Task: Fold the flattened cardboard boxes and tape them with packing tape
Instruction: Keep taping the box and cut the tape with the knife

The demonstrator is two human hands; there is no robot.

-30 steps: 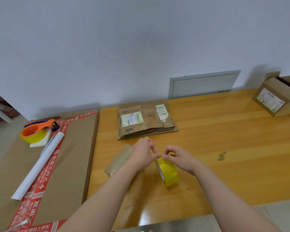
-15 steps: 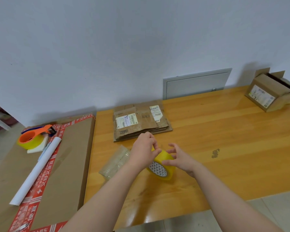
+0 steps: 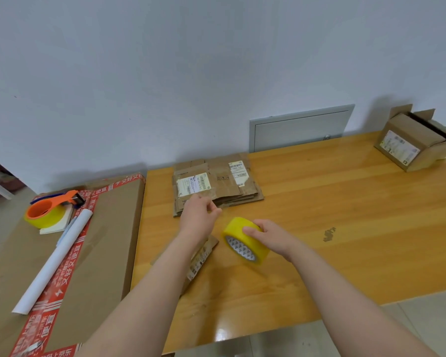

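Right hand (image 3: 271, 238) has its grip curled over the top of the fat yellow roll of packing tape (image 3: 236, 224). The roll is tilted at about frame centre, right down at the orange wooden surface (image 3: 345, 215), with its white patterned core facing me. Left hand (image 3: 197, 217) is just left of it, grip pinched tight at the fingertips, and I can't tell if a tape end's in there. The stack of flattened brown cardboard boxes (image 3: 216, 184) with white labels lies just above both hands.

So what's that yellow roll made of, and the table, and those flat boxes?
Yellow tape roll: probably glossy plastic film; its patterned core looks like card. Table: wood or veneer, varnished, judging by the grain lines and shiny reflections. Flattened boxes: matte brown cardboard, creased, with paper labels.
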